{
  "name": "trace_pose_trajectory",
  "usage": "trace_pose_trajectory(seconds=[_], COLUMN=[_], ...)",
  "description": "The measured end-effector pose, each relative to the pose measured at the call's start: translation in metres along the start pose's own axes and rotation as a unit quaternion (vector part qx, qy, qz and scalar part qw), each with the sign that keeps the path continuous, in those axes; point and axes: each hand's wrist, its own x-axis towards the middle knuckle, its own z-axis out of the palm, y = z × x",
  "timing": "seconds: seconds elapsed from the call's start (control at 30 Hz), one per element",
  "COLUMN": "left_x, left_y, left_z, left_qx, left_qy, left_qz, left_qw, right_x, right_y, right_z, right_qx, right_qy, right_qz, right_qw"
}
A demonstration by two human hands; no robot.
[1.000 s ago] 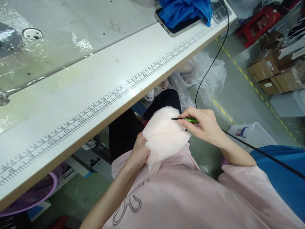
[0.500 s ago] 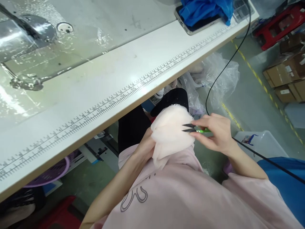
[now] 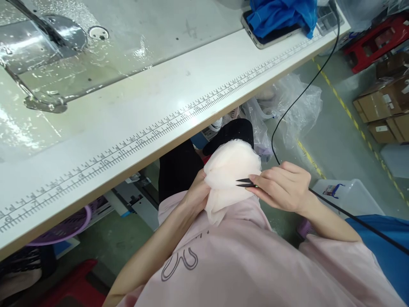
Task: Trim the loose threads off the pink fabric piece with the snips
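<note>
In my lap I hold a bunched piece of pale pink sheer fabric (image 3: pixel 228 175). My left hand (image 3: pixel 195 196) grips its lower left side, fingers closed into the cloth. My right hand (image 3: pixel 281 185) is closed on small thread snips (image 3: pixel 246 183) with black blades that point left against the right side of the fabric. The snips' handle is mostly hidden inside my fingers.
A white sewing table (image 3: pixel 134 111) with a printed ruler along its front edge spans the view, with the machine bed (image 3: pixel 41 47) at top left. A phone (image 3: pixel 271 36) under blue cloth (image 3: pixel 283 13) lies at the far right. A black cable (image 3: pixel 300 98), plastic bags, cardboard boxes and a purple basket (image 3: pixel 64 226) lie around the floor.
My right hand has dropped slightly and closed further round the snips, hiding the green handle; the blades have come nearly together. The view has shifted a little, and my left hand has kept its grip.
</note>
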Motion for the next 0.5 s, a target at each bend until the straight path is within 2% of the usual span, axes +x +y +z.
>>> trace_pose_trajectory(seconds=[0.5], left_x=[0.0002], left_y=[-0.0003], left_z=[0.0029], left_qx=[-0.001], left_qy=[0.017], left_qz=[0.010], left_qw=[1.000], right_x=[0.0017], right_y=[-0.0019], right_z=[0.0022], right_qx=[-0.009], right_qy=[0.001], right_qz=[-0.020], right_qw=[1.000])
